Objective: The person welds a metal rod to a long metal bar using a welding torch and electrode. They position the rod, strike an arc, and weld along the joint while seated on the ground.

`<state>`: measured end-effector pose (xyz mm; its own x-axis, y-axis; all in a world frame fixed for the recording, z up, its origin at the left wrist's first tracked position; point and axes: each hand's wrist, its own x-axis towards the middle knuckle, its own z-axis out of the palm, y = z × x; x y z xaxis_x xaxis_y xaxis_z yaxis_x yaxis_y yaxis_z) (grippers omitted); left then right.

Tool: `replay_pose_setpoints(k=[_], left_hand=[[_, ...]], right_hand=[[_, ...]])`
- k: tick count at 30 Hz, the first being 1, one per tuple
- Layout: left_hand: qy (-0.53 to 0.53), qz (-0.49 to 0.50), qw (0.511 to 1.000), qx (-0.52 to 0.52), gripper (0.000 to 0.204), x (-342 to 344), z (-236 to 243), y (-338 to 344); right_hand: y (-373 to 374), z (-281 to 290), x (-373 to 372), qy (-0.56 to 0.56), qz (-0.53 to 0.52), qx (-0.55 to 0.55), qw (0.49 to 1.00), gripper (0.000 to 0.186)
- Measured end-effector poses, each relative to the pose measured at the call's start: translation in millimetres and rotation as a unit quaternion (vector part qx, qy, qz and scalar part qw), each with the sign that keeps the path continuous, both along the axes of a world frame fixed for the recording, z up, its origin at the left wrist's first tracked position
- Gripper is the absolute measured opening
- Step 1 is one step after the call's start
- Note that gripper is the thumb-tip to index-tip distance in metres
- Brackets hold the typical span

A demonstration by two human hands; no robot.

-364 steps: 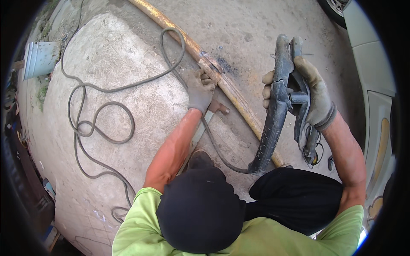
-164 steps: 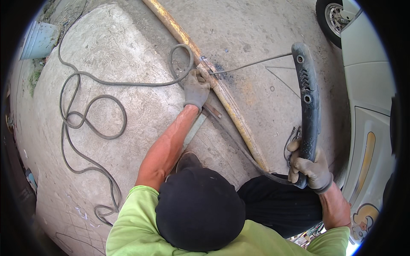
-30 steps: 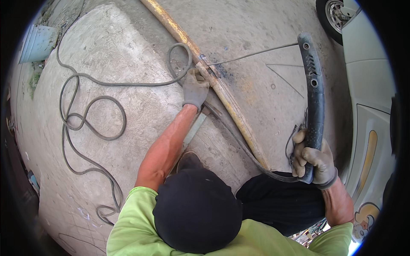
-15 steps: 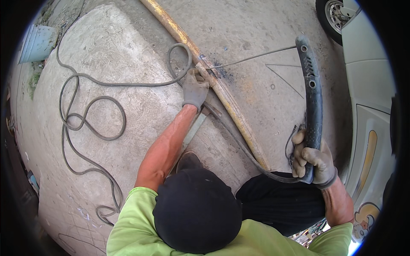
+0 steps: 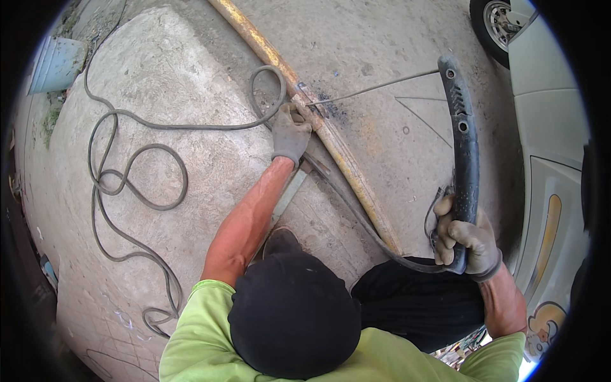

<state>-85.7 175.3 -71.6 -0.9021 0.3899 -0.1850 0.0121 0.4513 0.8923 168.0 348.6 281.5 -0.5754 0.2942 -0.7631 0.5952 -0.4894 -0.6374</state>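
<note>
My right hand (image 5: 470, 242), in a grey work glove, is wrapped round the lower end of a black welding electrode holder (image 5: 466, 165) held upright. From its top a thin welding rod (image 5: 382, 84) runs left, its tip at a dark joint on the long rusty yellow pipe (image 5: 347, 159). A dark cable (image 5: 356, 216) leaves the holder's lower end. My left hand (image 5: 291, 132), gloved too, is closed against the near side of the pipe beside that joint, with its fingertips partly hidden. No arc or spark shows at the rod's tip.
Cable loops (image 5: 156, 146) lie across the pale concrete slab (image 5: 172, 70) on the left. A light blue bucket (image 5: 58, 63) stands at the far left. A pale vehicle (image 5: 554, 134) lines the right side. Thin rods (image 5: 425, 118) lie on the ground beyond the pipe.
The electrode holder's upper end has shifted slightly left and down, while the rod's tip stays by the pipe joint. My left hand looks unmoved.
</note>
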Motion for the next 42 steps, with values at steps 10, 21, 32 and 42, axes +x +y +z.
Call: replay_pose_setpoints(k=[10,21,32,42], left_hand=[[0.004,0.004,1.000,0.002,0.050,-0.4,-2.4,-0.9],[-0.008,0.007,1.000,0.009,0.049,0.5,2.5,0.7],[0.003,-0.003,0.997,0.078,0.048,-8.1,-27.1,-8.0],[0.009,0.016,1.000,0.022,0.053,1.2,-4.5,0.4]], right_hand=[[1.0,1.6,2.0,0.011,-0.017,-0.004,1.000,0.042],[0.1,2.8,0.6,-0.008,-0.014,-0.011,1.000,0.040],[-1.5,7.8,-10.6,-0.065,0.172,0.100,0.978,0.042],[-0.7,10.0,-4.5,-0.061,0.150,0.092,0.982,0.043]])
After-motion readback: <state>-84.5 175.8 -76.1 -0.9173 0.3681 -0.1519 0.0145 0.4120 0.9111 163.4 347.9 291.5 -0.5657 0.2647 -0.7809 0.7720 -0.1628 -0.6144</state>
